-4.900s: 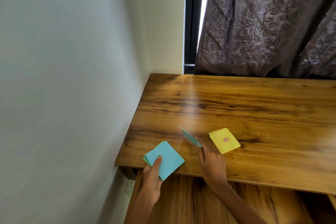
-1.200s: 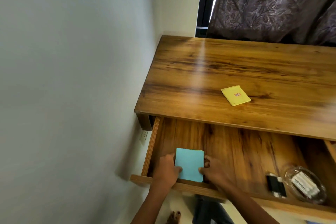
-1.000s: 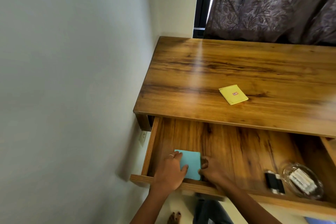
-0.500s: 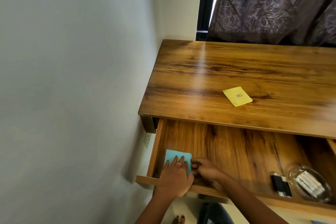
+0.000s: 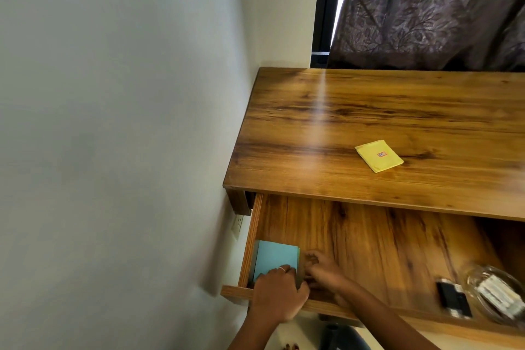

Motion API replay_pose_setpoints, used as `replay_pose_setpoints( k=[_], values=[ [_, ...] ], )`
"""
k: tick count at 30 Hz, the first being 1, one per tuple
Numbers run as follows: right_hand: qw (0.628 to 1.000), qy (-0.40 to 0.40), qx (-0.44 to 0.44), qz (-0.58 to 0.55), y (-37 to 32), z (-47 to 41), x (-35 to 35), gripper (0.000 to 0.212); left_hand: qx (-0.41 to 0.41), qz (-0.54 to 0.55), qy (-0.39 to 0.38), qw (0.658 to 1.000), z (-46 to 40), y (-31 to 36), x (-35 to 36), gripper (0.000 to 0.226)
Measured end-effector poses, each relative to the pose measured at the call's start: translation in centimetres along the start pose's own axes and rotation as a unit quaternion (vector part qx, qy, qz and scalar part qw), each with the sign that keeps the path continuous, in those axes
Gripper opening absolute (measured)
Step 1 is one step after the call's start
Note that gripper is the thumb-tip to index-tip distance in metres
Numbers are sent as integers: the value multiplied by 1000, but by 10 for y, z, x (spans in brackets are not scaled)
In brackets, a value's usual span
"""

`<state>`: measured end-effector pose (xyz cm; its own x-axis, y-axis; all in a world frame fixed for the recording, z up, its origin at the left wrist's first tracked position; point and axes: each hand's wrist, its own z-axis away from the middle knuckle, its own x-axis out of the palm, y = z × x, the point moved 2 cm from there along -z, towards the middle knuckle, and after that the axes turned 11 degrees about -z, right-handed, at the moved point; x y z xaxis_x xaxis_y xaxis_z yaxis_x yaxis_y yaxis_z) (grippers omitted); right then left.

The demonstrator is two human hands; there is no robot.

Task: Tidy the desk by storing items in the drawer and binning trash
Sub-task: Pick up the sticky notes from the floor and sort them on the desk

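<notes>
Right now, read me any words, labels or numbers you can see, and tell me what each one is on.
No text is legible.
Yellow packet on the desk: small red and white label, too small to read.
Clear dish in the drawer: its pale contents are blurred, any printing unreadable.

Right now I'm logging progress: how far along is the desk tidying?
Done: the drawer is open, with a black item and a glass dish inside. In hand: the left hand and right hand settle the blue pad in its left corner. Left: the yellow pad on the desk. No bin shows.
</notes>
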<state>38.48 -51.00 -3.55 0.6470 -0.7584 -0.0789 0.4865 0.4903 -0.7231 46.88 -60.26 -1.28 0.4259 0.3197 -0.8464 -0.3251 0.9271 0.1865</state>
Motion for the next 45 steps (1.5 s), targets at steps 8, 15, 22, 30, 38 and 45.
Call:
replay_pose_setpoints(
  k=[8,15,22,30,38,45],
  values=[
    [962,166,-215,27,-57,17,-69,20,6,269,134,954,-25,28,-25,45],
    [914,305,-264,44,-116,-10,-168,27,75,241,285,925,-65,92,-87,40],
    [913,347,-164,142,-140,-64,-228,52,34,235,173,956,-138,135,-122,66],
    [935,298,-156,110,-145,-84,-239,60,28,109,149,982,-170,159,-122,73],
    [966,225,-120,27,-149,-83,-240,37,28,143,155,977,-171,159,-113,77],
    [959,174,-193,-108,-143,-54,-220,20,32,513,203,833,-164,152,-125,54]
  ],
)
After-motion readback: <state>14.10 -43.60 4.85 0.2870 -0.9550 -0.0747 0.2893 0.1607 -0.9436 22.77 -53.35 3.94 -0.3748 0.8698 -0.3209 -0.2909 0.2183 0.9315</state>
